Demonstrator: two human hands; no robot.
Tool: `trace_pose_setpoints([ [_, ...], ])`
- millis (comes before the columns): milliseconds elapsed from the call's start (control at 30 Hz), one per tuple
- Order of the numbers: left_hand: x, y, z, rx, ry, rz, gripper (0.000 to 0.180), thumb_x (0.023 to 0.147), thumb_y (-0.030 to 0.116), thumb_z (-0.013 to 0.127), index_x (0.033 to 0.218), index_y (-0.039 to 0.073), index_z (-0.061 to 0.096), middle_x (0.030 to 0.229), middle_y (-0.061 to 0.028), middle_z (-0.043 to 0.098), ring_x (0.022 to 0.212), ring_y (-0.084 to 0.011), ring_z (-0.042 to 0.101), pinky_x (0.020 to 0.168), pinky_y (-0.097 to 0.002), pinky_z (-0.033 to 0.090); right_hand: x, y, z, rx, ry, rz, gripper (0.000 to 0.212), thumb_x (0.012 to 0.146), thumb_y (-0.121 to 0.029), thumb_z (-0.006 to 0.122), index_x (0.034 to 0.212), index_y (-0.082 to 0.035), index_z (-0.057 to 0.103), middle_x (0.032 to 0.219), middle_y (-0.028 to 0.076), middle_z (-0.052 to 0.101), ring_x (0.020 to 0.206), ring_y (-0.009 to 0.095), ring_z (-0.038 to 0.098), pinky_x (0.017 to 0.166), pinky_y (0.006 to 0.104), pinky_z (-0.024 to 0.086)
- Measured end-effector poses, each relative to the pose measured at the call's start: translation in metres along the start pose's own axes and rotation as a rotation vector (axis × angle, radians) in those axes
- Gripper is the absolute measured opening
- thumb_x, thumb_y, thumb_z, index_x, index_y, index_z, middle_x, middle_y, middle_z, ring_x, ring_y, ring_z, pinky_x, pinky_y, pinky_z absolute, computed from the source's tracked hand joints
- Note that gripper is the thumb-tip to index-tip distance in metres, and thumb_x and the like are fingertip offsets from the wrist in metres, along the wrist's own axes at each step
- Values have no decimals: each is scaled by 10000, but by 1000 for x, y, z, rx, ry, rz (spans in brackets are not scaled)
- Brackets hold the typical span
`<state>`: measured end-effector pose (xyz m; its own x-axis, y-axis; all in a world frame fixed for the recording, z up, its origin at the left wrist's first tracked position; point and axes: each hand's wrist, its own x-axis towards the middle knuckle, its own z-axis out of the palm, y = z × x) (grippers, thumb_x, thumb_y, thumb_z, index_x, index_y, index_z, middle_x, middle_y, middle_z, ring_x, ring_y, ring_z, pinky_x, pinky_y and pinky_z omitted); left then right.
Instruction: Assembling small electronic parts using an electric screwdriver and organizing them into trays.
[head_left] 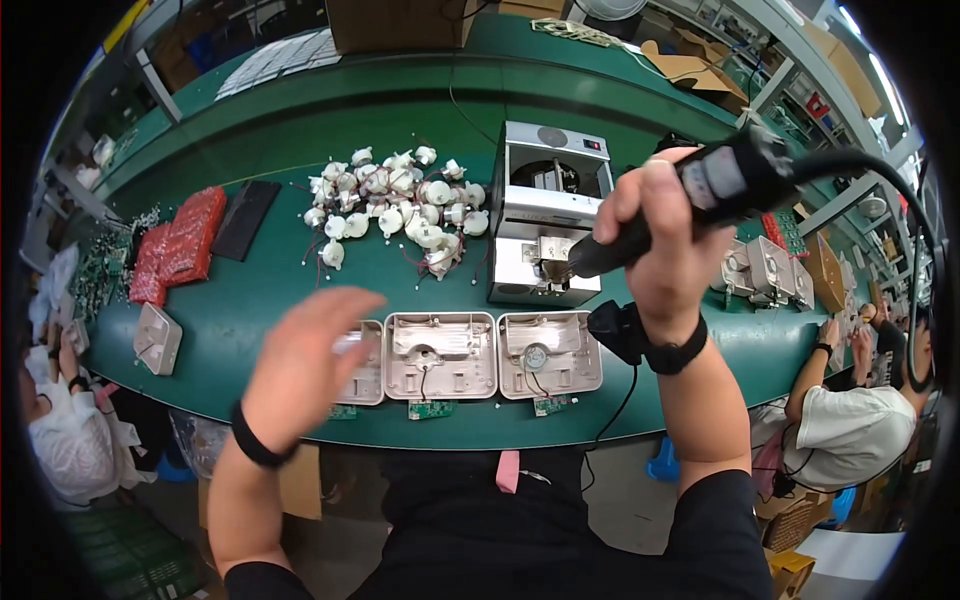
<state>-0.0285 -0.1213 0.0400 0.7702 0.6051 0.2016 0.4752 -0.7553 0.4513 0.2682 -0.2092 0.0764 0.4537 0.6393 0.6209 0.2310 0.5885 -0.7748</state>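
My right hand (668,235) is wrapped round a black electric screwdriver (690,200). The screwdriver's tip is at the front of a silver screw feeder (545,262). Blurred by motion, my left hand (310,365) is over the leftmost of three pale plastic housings, its fingers stretched out and the thumb apart. That left housing (372,385) is partly hidden by the hand. The middle housing (440,380) has a wire leading to a green circuit board (430,409). In the right housing (575,375) sits a round grey part (537,357), with another circuit board (550,405) at its front edge.
White motor-like parts with wires (395,205) lie heaped behind the housings. Red bubble-wrap packs (180,245), a black slab (247,218) and a single housing (158,338) lie left. More housings (770,270) stand right. Co-workers sit at both sides. The screwdriver's cable (870,165) arcs right.
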Motion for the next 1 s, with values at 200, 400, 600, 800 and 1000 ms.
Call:
trace_pose_setpoints([
  [200,28,-93,-20,158,25,-80,337,804,114,743,1122,39,662,1064,-155,689,1012,-346,651,878,-409,522,-3,-2,-5,47,-12,140,229,969,-162,584,1116,-31,468,703,79,545,521,182,542,506,315,469],
  [400,50,-112,-1,177,-114,-282,307,771,153,783,1030,49,656,1000,-119,694,947,-291,667,825,-383,528,-30,-38,-5,103,22,97,269,972,-218,576,1125,-41,441,687,78,516,504,183,520,488,320,465],
  [600,64,-130,13,274,-25,-89,310,769,179,787,1009,54,635,987,-101,688,941,-291,656,819,-395,519,-38,-52,4,183,-86,110,345,916,-171,644,1140,-39,418,705,90,532,555,167,525,543,306,484],
  [800,55,-137,18,185,-50,-162,289,788,187,773,1009,67,630,975,-111,684,964,-304,646,833,-416,511,-43,-50,12,113,-149,67,397,926,-315,640,1127,-61,411,682,76,505,489,175,501,482,313,472],
  [1000,42,-154,16,103,-68,-89,349,828,215,759,1118,74,625,1043,-132,682,988,-292,652,873,-398,514,-45,-55,20,145,-167,128,457,890,-319,697,1125,-66,396,701,75,523,523,170,514,510,309,482],
])
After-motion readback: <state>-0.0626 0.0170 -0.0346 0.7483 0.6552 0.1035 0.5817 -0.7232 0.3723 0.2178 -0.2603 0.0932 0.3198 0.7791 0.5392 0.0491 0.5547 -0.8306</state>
